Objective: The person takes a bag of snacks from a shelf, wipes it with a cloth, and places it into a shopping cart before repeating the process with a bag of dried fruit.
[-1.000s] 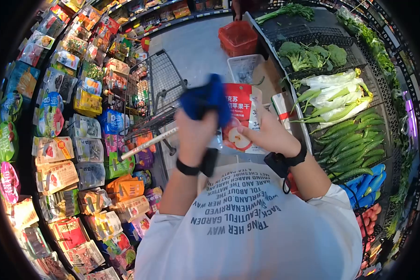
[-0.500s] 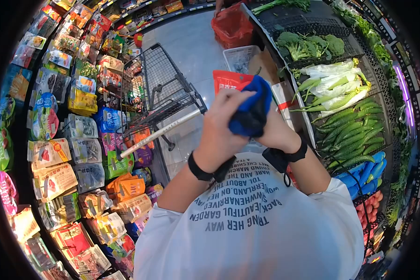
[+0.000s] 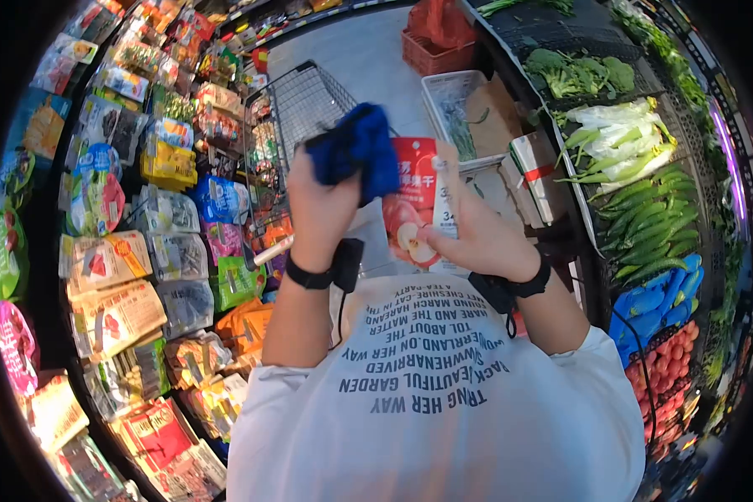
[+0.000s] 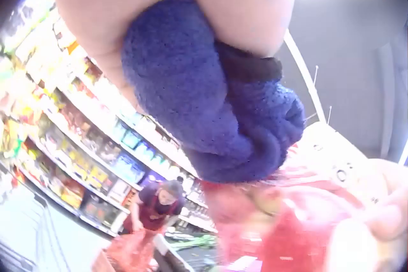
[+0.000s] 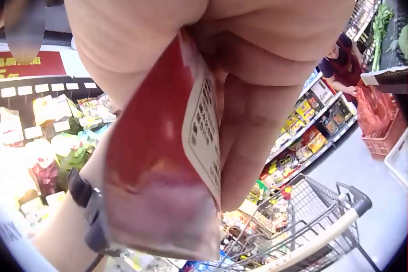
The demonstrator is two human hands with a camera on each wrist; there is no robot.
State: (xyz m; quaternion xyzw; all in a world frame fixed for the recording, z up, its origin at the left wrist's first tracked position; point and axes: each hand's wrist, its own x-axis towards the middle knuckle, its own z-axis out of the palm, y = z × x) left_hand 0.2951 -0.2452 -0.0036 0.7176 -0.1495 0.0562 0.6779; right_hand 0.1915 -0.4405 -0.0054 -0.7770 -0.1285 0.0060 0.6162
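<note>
My left hand [image 3: 325, 201] grips a bunched blue cloth [image 3: 361, 149], blurred in the head view, at the upper left edge of a pouch. In the left wrist view the cloth [image 4: 191, 87] looks fluffy, with a dark band beside the fingers. My right hand [image 3: 498, 238] holds the red and white pouch [image 3: 414, 188] upright by its right side, thumb on the front. Apple pictures and white characters are printed on it. From the right wrist view the pouch [image 5: 153, 163] shows edge-on between thumb and fingers.
Hanging snack packs [image 3: 109, 259] line the left side. A shopping cart [image 3: 309, 100] stands ahead, partly behind the left hand. On the right a vegetable stand holds green peppers [image 3: 651, 222] and broccoli [image 3: 573, 75]. A white basket [image 3: 452, 84] and another person [image 4: 156, 205] are farther ahead.
My left hand swept the cloth right across the pouch front half a second ago and is now back at its left. The right hand keeps its hold on the pouch.
</note>
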